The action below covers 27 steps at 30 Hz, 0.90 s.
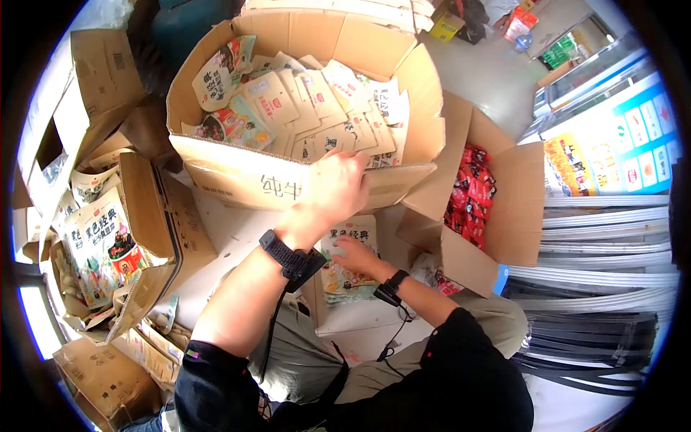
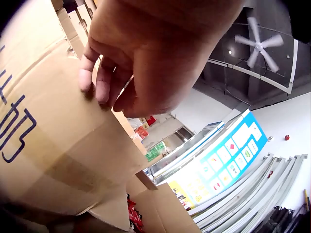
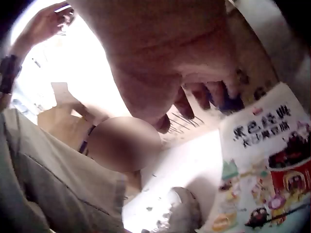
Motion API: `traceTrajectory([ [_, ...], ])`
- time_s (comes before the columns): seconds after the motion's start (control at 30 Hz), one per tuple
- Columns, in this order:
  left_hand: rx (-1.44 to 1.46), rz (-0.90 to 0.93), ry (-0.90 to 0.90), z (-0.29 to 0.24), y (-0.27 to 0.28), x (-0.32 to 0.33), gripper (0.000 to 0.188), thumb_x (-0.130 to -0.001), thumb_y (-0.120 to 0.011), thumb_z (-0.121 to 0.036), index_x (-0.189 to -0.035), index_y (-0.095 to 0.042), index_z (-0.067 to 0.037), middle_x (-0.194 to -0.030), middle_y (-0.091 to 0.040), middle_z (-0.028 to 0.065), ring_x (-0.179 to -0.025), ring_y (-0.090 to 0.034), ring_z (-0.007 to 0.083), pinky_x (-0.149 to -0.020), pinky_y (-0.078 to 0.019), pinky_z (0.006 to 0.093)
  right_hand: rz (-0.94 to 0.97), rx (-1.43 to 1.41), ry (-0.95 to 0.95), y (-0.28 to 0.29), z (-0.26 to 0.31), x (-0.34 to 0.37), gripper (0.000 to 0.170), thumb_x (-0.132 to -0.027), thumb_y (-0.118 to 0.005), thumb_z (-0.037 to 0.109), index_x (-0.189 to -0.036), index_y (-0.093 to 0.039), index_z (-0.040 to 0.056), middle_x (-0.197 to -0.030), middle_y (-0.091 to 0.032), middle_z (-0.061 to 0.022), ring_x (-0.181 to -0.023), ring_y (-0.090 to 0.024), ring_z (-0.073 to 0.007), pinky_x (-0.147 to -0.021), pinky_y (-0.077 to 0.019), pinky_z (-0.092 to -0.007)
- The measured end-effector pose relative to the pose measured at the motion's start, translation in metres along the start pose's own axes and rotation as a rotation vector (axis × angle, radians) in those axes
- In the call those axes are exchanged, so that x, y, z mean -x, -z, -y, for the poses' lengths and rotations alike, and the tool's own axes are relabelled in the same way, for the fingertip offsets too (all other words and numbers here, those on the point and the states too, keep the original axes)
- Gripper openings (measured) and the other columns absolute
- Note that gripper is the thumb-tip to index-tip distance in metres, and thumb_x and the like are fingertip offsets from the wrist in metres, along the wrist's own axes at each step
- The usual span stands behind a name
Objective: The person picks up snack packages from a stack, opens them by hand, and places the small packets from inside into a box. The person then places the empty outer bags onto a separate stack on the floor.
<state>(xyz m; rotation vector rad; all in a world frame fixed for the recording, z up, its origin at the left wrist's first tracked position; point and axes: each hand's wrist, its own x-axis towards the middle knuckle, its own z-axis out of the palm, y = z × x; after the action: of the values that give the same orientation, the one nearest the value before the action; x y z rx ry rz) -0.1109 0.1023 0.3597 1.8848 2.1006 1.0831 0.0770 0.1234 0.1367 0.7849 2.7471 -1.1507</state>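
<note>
My left hand [image 1: 332, 189] is at the near rim of a large open cardboard box [image 1: 237, 169], its fingers curled over the top edge of the wall in the left wrist view. Inside the box lie many flat snack pouches [image 1: 270, 97], some printed side up and others showing plain beige backs. Lower down, my right hand [image 1: 354, 257] hovers with loosely bent fingers by the left edge of a printed snack pouch [image 1: 349, 288]. That pouch lies flat in front of my lap, with black lettering [image 3: 262, 124] on top and colourful drawings below.
An open carton [image 1: 522, 198] of small red packets [image 1: 469, 191] stands to the right. On the left, another open carton [image 1: 183, 230] holds printed pouches [image 1: 97, 230]. White strips [image 1: 597, 245] and dark strips [image 1: 583, 338] lie along the right side.
</note>
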Motion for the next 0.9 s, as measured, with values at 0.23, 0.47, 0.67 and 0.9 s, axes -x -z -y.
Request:
traceTrajectory([
  [0.23,-0.175,0.253,0.076,-0.024,0.007,0.002,0.039,-0.079,-0.065,-0.029,-0.100,-0.064,0.003,-0.111,-0.056,0.0221,-0.111,-0.053,0.0412,-0.098,-0.0388,0.0525,0.120,-0.057,0.149,0.189,0.126,0.026,0.021,-0.085,-0.065,0.017,-0.098,-0.065,-0.0001,-0.086,-0.068,-0.0161,-0.079,-0.068,-0.0263,-0.070,-0.0516,-0.0362],
  [0.47,-0.331,0.543,0.104,-0.039,0.019,0.005,0.064,-0.074,-0.068,-0.041,-0.117,-0.050,0.003,-0.115,-0.050,0.0204,-0.110,-0.053,0.0374,-0.099,-0.0388,0.0509,0.431,0.379,0.071,0.324,0.194,-0.011,0.022,-0.089,-0.060,0.023,-0.094,-0.066,0.0023,-0.078,-0.066,-0.0084,-0.069,-0.060,-0.0158,-0.067,-0.0493,-0.0303],
  [0.67,-0.358,0.498,0.100,-0.042,0.016,0.010,0.076,-0.074,-0.068,-0.051,-0.120,-0.048,0.005,-0.119,-0.048,0.0210,-0.109,-0.052,0.0371,-0.101,-0.0348,0.0555,0.204,0.566,0.224,0.357,0.220,-0.145,0.025,-0.090,-0.058,0.019,-0.105,-0.065,0.0004,-0.093,-0.070,-0.0133,-0.084,-0.066,-0.0194,-0.078,-0.0519,-0.0325],
  [0.9,-0.398,0.489,0.094,-0.044,0.012,0.013,0.081,-0.074,-0.070,-0.047,-0.128,-0.043,0.007,-0.117,-0.047,0.0178,-0.106,-0.053,0.0357,-0.108,-0.0296,0.0554,0.112,0.257,0.203,0.292,0.182,-0.289,0.036,-0.088,-0.061,0.020,-0.118,-0.059,0.0005,-0.089,-0.067,-0.0113,-0.078,-0.063,-0.0185,-0.073,-0.0514,-0.0307],
])
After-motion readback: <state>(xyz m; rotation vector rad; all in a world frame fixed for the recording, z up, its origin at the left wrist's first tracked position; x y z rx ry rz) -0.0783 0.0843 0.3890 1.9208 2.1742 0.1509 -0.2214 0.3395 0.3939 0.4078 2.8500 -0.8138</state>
